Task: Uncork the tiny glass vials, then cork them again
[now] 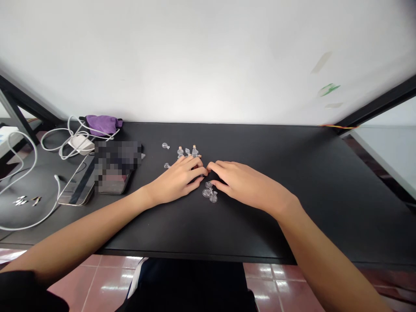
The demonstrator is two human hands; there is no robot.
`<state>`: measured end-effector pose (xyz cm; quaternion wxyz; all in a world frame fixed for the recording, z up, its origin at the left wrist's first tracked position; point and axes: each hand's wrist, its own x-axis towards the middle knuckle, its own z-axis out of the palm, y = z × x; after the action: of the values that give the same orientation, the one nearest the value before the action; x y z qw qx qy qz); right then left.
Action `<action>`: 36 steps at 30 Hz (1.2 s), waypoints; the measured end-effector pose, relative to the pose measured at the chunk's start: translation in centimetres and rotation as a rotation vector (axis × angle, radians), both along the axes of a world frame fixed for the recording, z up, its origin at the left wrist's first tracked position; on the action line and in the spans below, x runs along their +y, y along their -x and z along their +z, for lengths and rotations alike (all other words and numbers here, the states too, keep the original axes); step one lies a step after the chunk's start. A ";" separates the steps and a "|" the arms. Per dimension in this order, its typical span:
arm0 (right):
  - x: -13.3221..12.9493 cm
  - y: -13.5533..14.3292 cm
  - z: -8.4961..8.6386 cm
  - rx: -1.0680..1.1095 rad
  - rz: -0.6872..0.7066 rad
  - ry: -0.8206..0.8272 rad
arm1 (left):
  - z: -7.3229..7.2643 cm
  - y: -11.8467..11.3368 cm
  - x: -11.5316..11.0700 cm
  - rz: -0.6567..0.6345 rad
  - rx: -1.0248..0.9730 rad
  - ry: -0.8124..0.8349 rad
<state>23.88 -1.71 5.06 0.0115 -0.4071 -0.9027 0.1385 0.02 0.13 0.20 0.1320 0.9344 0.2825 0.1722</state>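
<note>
My left hand (182, 177) is closed, its thumb and fingers bent round a small clear bottle (202, 175) that is mostly covered. Fingertip to fingertip with it, my right hand (238, 182) reaches in from the right. Its index finger and thumb are apart. Just under the right thumb lie several tiny clear bottles (213, 197) in a cluster. Beyond the left hand, corked mini bottles (195, 151) are grouped together, partly hidden by its knuckles. Another loose clear bottle (165, 146) lies farther left.
Two phones, one silver-edged (76, 184) and one dark, partly pixelated (113, 186), lie left on the black table (182, 232). Behind them are a white charger with cable (81, 144) and a purple pouch (103, 125). Small metal bits (20, 200) lie far left. A white wall (208, 60) closes the back.
</note>
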 end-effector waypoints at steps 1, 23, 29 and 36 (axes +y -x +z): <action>0.0 0.0 0.0 0.001 0.001 -0.001 | 0.0 0.0 0.0 0.000 0.002 0.000; -0.2 -0.1 0.0 -0.013 0.005 -0.013 | 0.0 0.0 0.0 0.003 0.004 -0.004; -0.1 0.0 0.0 -0.015 0.005 -0.009 | 0.0 0.0 0.0 0.005 0.001 0.011; -0.2 0.0 0.0 -0.023 0.003 -0.023 | -0.1 0.0 0.1 0.002 0.001 0.011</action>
<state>23.92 -1.95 5.10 0.0054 -0.4070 -0.9050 0.1236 0.00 0.25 0.09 0.1366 0.9335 0.2843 0.1704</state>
